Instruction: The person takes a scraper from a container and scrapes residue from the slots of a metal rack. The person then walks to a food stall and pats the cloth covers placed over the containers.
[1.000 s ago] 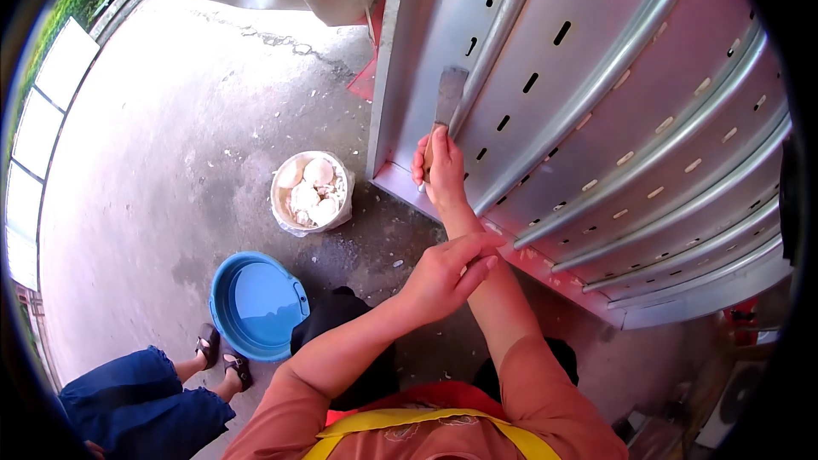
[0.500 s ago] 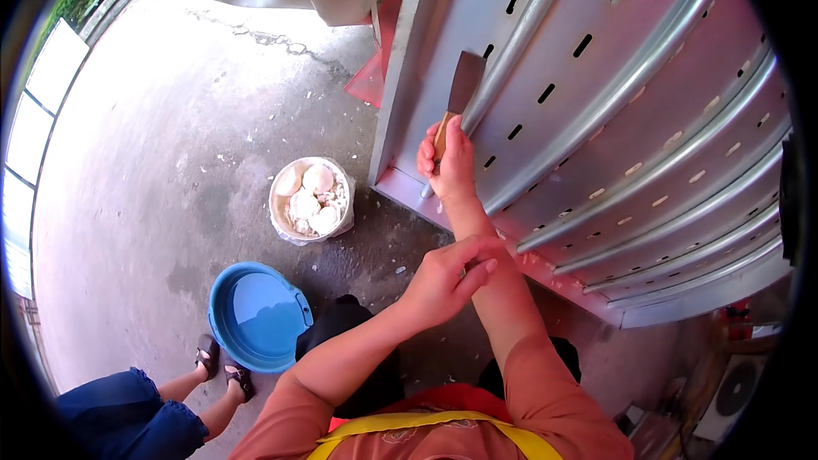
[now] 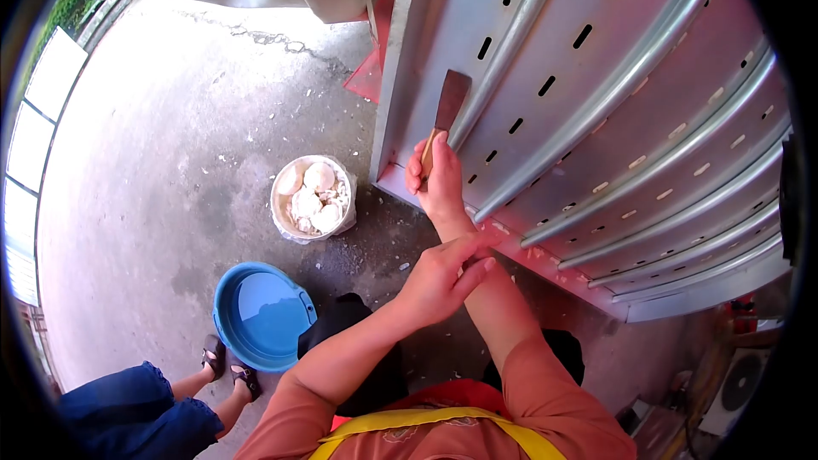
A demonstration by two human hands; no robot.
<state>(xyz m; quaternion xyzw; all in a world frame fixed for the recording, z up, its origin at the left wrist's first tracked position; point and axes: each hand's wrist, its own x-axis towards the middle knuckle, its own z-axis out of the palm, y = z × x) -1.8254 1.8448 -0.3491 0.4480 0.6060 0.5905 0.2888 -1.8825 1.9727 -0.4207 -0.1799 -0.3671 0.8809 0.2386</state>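
Observation:
My right hand (image 3: 439, 175) is closed round the wooden handle of a scraper (image 3: 452, 100) with a wide, dark, flat blade pointing up and away. Behind the scraper is a large silver metal panel (image 3: 528, 51) with long raised tubes and rows of slots; whether the blade touches it I cannot tell. My left hand (image 3: 447, 281) crosses over my right forearm, seemingly touching it. Its thumb and forefinger are apart, with nothing visible between them; the other fingers are partly hidden.
Left of the panel, a white bucket (image 3: 279, 213) lined with plastic holds pale round pieces and crumbs. A blue basin (image 3: 223, 336) with liquid stands nearer me. Beside it are another person's feet (image 3: 244, 381). Pale scraps lie on the concrete floor (image 3: 170, 145).
My right hand has drawn the scraper back toward me and slightly left across the panel. My left hand stays near my right forearm, almost unmoved.

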